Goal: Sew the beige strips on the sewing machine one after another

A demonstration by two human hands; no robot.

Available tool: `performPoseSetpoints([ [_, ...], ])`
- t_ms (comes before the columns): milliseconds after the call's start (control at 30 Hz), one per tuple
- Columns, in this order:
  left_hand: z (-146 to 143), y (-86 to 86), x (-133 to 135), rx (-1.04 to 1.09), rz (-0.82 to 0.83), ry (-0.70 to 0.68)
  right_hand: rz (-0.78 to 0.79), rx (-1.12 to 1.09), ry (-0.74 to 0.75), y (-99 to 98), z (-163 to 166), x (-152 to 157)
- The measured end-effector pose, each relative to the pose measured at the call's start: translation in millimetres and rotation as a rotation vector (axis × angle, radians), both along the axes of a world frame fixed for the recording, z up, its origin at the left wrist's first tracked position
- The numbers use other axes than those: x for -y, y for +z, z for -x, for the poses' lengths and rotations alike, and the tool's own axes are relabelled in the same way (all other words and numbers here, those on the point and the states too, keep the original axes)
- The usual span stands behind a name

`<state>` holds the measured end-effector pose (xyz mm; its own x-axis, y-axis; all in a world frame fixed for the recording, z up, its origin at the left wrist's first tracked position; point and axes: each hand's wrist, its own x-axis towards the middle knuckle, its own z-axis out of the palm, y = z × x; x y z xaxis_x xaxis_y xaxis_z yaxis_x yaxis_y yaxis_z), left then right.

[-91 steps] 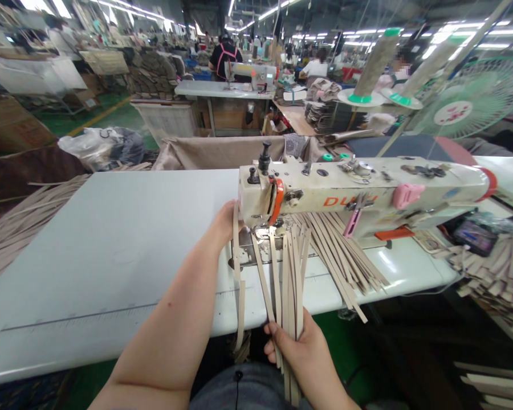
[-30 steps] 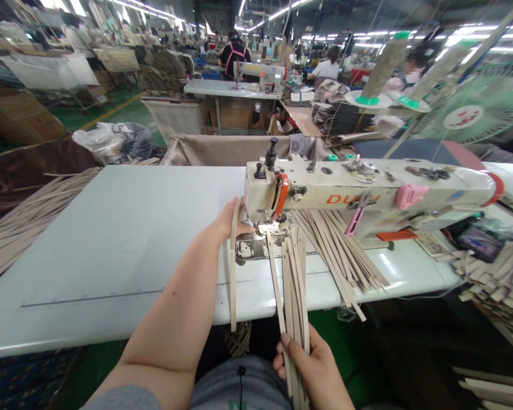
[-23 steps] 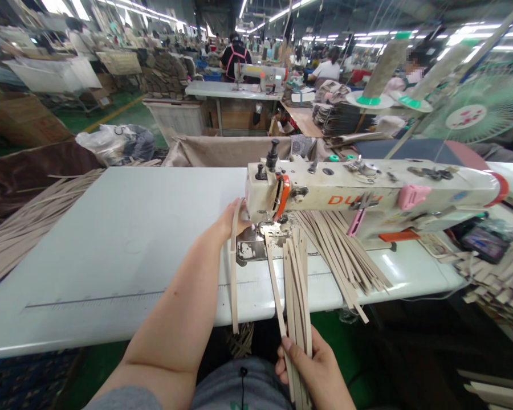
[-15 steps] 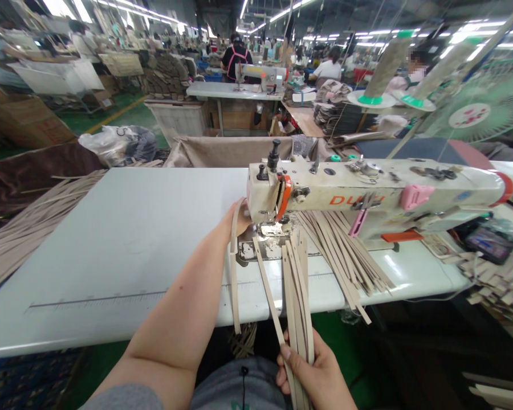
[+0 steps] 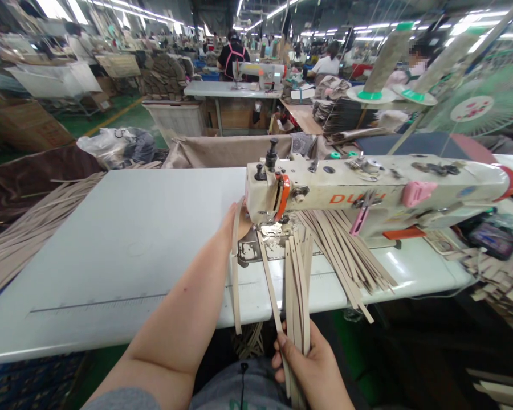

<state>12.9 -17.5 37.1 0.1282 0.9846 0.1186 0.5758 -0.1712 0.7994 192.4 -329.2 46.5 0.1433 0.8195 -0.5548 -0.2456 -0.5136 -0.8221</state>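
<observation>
Left hand (image 5: 235, 219) at the sewing machine (image 5: 367, 191) head, fingers hidden behind it, grip unclear, one beige strip (image 5: 235, 273) hanging over the bench (image 5: 111, 245) edge, right hand (image 5: 314, 367) clamped on a strip bundle (image 5: 298, 285), lower ends cut off.

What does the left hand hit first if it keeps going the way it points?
Likely the sewing machine head: the left hand points at its needle end, a strip draped by it. Depth unclear.

left hand (image 5: 235, 219) stretched forward, arm extended; right hand (image 5: 312, 364) low, fingers curled closed.
</observation>
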Motion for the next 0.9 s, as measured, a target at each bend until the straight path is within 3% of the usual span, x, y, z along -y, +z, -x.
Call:
performPoseSetpoints([
  [233, -3, 12.2, 9, -0.007, 0.006, 0.078, -0.001, -0.005, -0.027, 0.2, 2, -1],
  [600, 0, 1.2, 3, -0.019, -0.021, 0.051, -0.003, -0.009, -0.05, -4.7, 3, -4],
  [900, 3, 6.3, -1, -0.049, -0.057, 0.069, -0.003, 0.015, 0.012, -13.1, -7, -6],
])
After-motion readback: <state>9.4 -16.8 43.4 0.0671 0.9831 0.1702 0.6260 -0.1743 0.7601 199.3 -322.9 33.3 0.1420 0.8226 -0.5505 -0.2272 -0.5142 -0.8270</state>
